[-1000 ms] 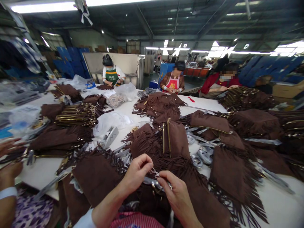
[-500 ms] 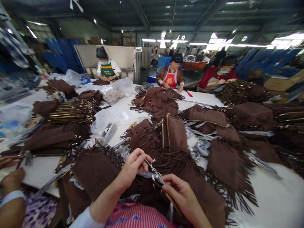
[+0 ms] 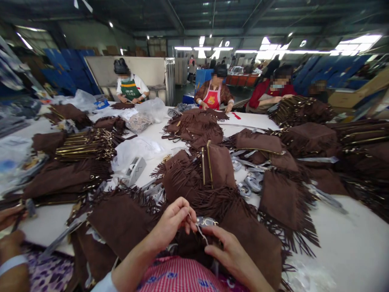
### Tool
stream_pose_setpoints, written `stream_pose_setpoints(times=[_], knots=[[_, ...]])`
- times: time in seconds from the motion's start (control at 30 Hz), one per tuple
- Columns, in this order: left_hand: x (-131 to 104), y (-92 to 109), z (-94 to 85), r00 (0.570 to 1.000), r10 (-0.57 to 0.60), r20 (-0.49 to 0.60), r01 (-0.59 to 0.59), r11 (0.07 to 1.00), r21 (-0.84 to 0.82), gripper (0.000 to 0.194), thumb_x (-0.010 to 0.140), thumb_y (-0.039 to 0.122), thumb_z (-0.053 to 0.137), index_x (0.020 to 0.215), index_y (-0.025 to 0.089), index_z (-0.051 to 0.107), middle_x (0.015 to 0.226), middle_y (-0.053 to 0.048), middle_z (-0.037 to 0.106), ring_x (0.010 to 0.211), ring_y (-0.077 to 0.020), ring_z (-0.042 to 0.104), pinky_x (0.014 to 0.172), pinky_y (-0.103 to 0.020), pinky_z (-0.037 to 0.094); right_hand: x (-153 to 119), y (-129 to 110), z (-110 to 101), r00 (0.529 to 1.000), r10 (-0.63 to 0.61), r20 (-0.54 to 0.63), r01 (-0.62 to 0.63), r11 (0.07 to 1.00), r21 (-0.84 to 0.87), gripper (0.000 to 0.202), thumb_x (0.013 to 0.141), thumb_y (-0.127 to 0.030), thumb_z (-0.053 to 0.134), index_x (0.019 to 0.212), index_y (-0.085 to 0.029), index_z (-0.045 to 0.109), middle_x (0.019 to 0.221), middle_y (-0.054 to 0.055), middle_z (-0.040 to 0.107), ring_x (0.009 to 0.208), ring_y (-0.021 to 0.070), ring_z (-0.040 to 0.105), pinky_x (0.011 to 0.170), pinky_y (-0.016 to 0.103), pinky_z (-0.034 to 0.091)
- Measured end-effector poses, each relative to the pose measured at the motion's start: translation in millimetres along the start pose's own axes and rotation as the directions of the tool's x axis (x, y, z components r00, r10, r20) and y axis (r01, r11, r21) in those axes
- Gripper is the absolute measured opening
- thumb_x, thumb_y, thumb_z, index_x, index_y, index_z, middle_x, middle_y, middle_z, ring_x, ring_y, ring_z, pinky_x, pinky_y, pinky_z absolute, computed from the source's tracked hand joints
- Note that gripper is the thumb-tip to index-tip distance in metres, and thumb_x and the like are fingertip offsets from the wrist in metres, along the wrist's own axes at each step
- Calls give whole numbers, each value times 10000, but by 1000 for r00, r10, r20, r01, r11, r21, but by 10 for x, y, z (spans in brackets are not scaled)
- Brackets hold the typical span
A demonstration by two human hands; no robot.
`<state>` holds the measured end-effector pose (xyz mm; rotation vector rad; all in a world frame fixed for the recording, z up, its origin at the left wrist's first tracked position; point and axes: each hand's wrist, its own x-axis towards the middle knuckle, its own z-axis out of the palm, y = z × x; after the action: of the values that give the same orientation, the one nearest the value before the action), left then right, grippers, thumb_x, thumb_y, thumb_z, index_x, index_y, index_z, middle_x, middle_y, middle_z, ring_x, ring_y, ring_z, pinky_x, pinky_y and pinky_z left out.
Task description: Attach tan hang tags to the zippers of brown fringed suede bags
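A thin white string [image 3: 201, 232] stretches between my two hands above the brown bags. My left hand [image 3: 174, 219] pinches its upper end between thumb and fingertips. The lower end runs in between the thumb and forefinger of my right hand [image 3: 228, 248], whose other fingers are curled and partly hidden. Just behind the string, clear plastic wrap covers some gold-coloured rings [image 3: 209, 221]. A dark brown fringed bag [image 3: 252, 231] lies beside my right hand, and another brown bag [image 3: 120, 221] is left of my left forearm.
Brown fringed bags with gold zips [image 3: 220, 166] heap up in front. A grey tape dispenser [image 3: 135, 170] stands left of them. At the left edge another person's arm [image 3: 12, 247] reaches in. Several people sit across the white table [image 3: 349, 235], one in a red apron [image 3: 212, 99].
The looped string is now drawn out straighter between my hands. The dark piece with metal at my right fingertips no longer shows. The whole view has shifted slightly.
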<state>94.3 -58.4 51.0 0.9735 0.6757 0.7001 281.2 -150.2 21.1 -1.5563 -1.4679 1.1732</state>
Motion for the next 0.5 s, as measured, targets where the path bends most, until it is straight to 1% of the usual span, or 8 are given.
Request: stream_pose_setpoints(times=[0.07,0.1,0.17,0.23,0.3,0.33,0.4,0.5], knots=[[-42,-38,64,997,-39,66,39,999,-5,353,866,478,622,822,158,479,789,-30,645,628,-114,637,554,-211,465,-14,-83,59,999,-36,-17,38,989,144,514,724,-212,710,1233,-248,646,1229,68,676,1152,274,594,1013,414,436],[-57,-55,85,996,-50,80,51,999,-12,354,863,477,627,822,157,481,795,-32,646,640,-117,640,573,-219,478,-17,-124,99,999,-48,-14,50,967,251,551,754,-256,702,1295,-251,600,1281,77,647,1194,272,572,1040,429,416],[-72,-84,102,994,-65,90,67,997,-23,356,861,480,628,821,158,483,773,-34,651,626,-119,638,586,-227,487,-19,-185,190,999,-50,4,43,885,465,487,831,-363,649,1300,-248,592,1203,77,680,1099,237,625,985,399,462],[-72,-99,96,993,-85,85,87,996,-17,351,864,479,624,827,157,487,730,-32,657,585,-111,626,574,-221,480,-21,-201,277,1000,-4,2,2,808,589,403,845,-453,639,1176,-225,664,964,47,721,799,174,666,809,326,526],[-66,-106,81,992,-104,73,105,994,-18,347,853,470,639,829,159,488,733,-36,664,583,-111,627,557,-209,468,-30,-178,337,998,70,-3,-53,788,613,346,817,-499,668,970,-192,714,714,-11,660,545,107,549,611,253,493],[-63,-109,72,992,-109,68,111,994,-25,348,841,465,656,827,159,490,757,-40,668,604,-113,634,551,-201,461,-38,-158,353,995,98,-10,-73,799,597,341,809,-512,673,874,-180,715,631,-33,612,490,92,490,551,234,457],[-58,-122,54,991,-114,65,117,992,-44,355,816,459,684,820,156,499,808,-50,669,641,-114,640,535,-184,440,-61,-117,360,993,110,-41,-70,839,540,349,822,-515,656,778,-174,713,605,-30,600,526,107,506,560,233,447],[-44,-174,13,989,-133,68,135,990,-37,368,810,479,680,840,146,526,845,-57,659,631,-92,613,505,-163,397,-101,-71,340,986,79,-146,-13,913,407,325,863,-481,609,815,-194,752,748,13,700,730,178,619,698,267,482]])
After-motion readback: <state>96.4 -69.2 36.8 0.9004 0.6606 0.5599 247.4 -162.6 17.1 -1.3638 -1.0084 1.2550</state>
